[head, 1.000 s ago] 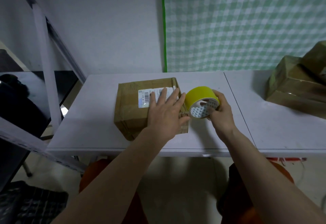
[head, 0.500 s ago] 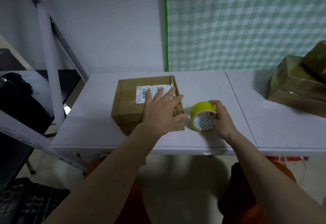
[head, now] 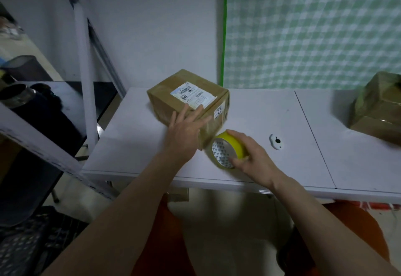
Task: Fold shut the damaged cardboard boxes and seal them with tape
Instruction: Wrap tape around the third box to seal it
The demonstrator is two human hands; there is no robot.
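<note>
A closed brown cardboard box [head: 173,99] with a white shipping label stands on the white table [head: 134,145], turned at an angle. My left hand [head: 184,132] lies with straight fingers against its near side and top edge. My right hand [head: 251,156] grips a yellow tape roll [head: 227,149], which stands on edge on the table at the box's near right corner. A strip of tape appears to run from the roll to the box.
A small white cutter [head: 276,141] lies on the table right of the roll. Taped brown boxes [head: 377,110] are stacked at the far right. A white metal shelf frame [head: 83,75] and a dark surface stand at the left. A green checked cloth hangs behind.
The box has turned and shifted away, so a corner faces me. My right hand has brought the tape roll down to the table by that corner. My left hand has slid to the box's near side.
</note>
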